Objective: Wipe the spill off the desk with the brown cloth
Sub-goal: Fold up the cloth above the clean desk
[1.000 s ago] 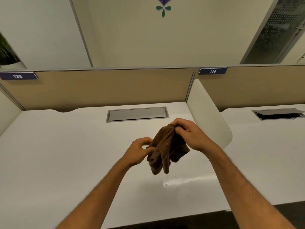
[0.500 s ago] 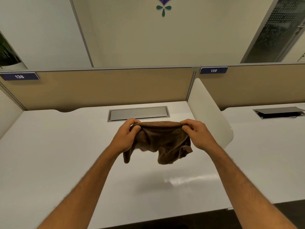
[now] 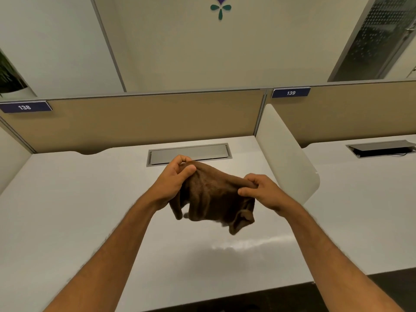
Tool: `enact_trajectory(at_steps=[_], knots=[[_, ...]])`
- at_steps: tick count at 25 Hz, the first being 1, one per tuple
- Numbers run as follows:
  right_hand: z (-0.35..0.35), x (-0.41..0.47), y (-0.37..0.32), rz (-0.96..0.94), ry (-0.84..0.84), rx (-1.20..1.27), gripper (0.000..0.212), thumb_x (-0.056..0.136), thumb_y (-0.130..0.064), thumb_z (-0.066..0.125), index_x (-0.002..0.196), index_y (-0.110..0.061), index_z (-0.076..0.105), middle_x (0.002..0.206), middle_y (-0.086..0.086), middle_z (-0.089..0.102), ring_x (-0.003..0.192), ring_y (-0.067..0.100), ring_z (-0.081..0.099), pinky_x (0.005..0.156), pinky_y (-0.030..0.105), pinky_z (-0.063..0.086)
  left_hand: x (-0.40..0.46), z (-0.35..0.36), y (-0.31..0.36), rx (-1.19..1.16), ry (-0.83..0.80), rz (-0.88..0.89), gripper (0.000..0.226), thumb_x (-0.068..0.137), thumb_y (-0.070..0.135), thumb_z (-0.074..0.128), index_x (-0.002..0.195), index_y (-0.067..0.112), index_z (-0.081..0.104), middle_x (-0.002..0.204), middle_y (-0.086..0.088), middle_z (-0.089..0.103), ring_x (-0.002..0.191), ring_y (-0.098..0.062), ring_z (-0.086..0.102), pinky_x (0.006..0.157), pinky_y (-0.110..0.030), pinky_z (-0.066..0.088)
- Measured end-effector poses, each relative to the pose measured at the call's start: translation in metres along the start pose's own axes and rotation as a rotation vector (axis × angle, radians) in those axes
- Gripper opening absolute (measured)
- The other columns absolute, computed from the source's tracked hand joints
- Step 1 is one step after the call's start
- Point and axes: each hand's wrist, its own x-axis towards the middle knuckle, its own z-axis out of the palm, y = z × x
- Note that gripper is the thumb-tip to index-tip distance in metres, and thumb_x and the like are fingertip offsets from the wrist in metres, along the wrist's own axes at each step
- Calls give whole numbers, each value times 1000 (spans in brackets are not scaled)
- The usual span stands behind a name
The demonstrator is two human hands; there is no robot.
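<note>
Where level before, brown cloth (image 3: 211, 194) tilted.

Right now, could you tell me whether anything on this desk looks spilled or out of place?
Yes: a pale wet-looking streak lies on the white desk, near its front edge, below the brown cloth. Both hands, left and right, hold the cloth above it, not touching.

tan partition panels (image 3: 144, 118) numbered 138, 139; white side divider (image 3: 286, 154); cream wall (image 3: 225, 52); dark floor strip (image 3: 394, 278); plant (image 3: 9, 79) far left.
</note>
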Motion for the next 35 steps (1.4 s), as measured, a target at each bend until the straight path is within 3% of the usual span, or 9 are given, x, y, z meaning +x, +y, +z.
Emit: enact_trajectory(at_steps=[4,7,10,15,17,21,26,31,35], knots=[[-26,1,-10,-53,21,91,13,92,-20,69,83,-28,65,78,-10,68,75,7,67,68,23,55,0,-14,3,-105,-20,15,26,90,22,79,106,38,67,108,1,75,93,-14,75,79,-26,60],[-29,6,-10,3,79,-146,6,98,-30,65,96,-33,61,91,-7,69,83,16,69,67,22,56,4,-18,8,49,13,31,49,89,6,81,119,42,65,118,1,72,103,-13,74,80,-19,59],[-22,7,1,104,74,-282,8,102,-37,58,105,-30,59,97,-6,65,84,15,67,66,18,50,9,-15,8,254,-55,-54,65,89,2,79,138,39,58,117,2,73,107,-20,71,86,-26,60],[-9,8,3,206,86,-337,23,105,-39,52,103,-22,68,92,-2,67,80,15,65,65,21,48,16,-1,-4,561,-93,-142,39,85,-9,74,105,24,69,109,-3,71,104,-25,69,78,-28,56],[-2,6,6,254,97,-237,26,105,-38,50,101,-20,69,93,1,69,83,19,66,70,28,54,17,6,-8,620,-111,-177,28,86,0,79,95,24,68,100,-2,71,100,-27,69,71,-24,52],[19,1,7,402,176,226,25,104,-33,54,111,-15,71,103,9,74,94,28,72,85,44,62,13,16,-11,441,-83,-206,17,88,28,84,96,23,70,95,-2,73,92,-21,70,73,-25,53],[46,3,-5,474,206,597,30,107,-33,50,124,-11,62,109,13,73,94,31,74,76,41,65,-6,57,-19,383,-4,-97,15,88,25,83,94,27,69,97,5,73,89,-14,73,74,-22,57],[58,7,-10,459,223,674,36,104,-47,51,118,-17,65,111,11,75,96,28,75,80,44,65,-22,79,-30,429,46,96,20,89,18,79,108,23,76,107,9,73,93,-12,69,86,-26,59],[61,7,-3,367,168,532,25,87,-38,78,108,-31,65,109,1,74,96,19,72,78,37,62,-34,81,-37,367,-179,126,37,93,13,69,125,29,76,114,11,77,102,-9,73,93,-24,60]])
